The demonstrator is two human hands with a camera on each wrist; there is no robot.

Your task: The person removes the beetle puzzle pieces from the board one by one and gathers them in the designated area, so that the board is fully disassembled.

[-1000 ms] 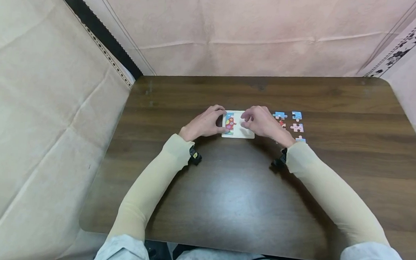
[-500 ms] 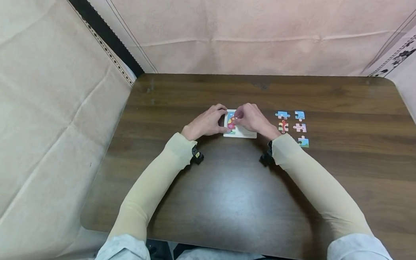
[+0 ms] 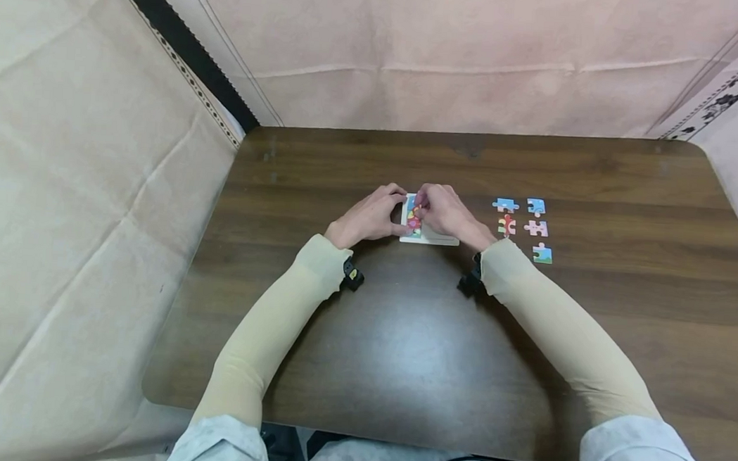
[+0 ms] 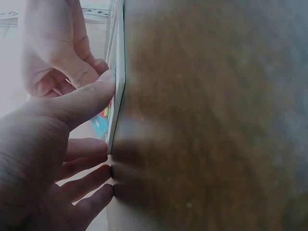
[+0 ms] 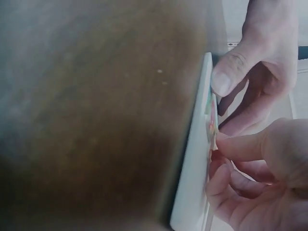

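Note:
A small white puzzle tray (image 3: 434, 240) lies on the table, its left part filled with a colourful red and blue picture (image 3: 413, 222). My left hand (image 3: 371, 215) holds the tray's left end, thumb on the near rim and fingers round the far corner. In the left wrist view the thumb (image 4: 94, 98) lies over the tray's edge. My right hand (image 3: 449, 216) bends over the tray and pinches a puzzle piece down at the picture. The right wrist view shows its thumb and forefinger (image 5: 240, 147) meeting there; the piece is mostly hidden by the fingertips.
Several loose pieces lie right of the tray: two blue ones (image 3: 505, 205), a red one (image 3: 507, 225), a pink one (image 3: 536, 229) and a blue-green one (image 3: 542, 254). The brown wooden table (image 3: 413, 346) ends at pale cloth walls (image 3: 468, 60) behind and at the sides.
My right hand has moved left over the tray to the edge of the picture, then stayed there. The red and blue-green loose pieces are uncovered. My left hand keeps its hold.

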